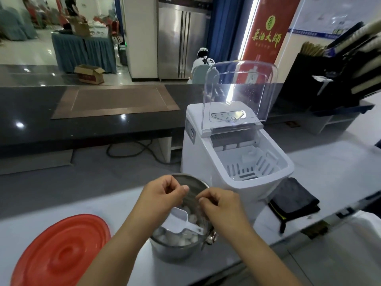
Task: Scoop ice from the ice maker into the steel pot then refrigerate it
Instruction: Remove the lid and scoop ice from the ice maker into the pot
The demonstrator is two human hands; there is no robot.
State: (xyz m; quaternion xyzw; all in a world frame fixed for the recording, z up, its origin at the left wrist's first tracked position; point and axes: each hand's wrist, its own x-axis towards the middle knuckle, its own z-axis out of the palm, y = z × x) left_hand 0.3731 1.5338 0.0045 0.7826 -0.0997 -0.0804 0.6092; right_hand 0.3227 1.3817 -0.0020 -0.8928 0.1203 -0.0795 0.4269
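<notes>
The steel pot (174, 251) stands on the white counter just in front of the white ice maker (203, 159). Ice pieces (182, 241) cover the pot's bottom, and a white plastic scoop (181, 221) lies on them. Nothing holds the scoop. My left hand (162, 195) and my right hand (221, 207) hover close together over the pot, fingers curled in with nothing visible in them. The ice maker's clear lid (239, 89) stands open. Its white slotted basket (247, 164) shows no ice.
A red round lid (59, 252) lies on the counter at the lower left. A folded black cloth (292, 199) sits right of the ice maker. A dark raised counter (41, 120) runs behind, and a steel upright fridge (181, 38) stands beyond it.
</notes>
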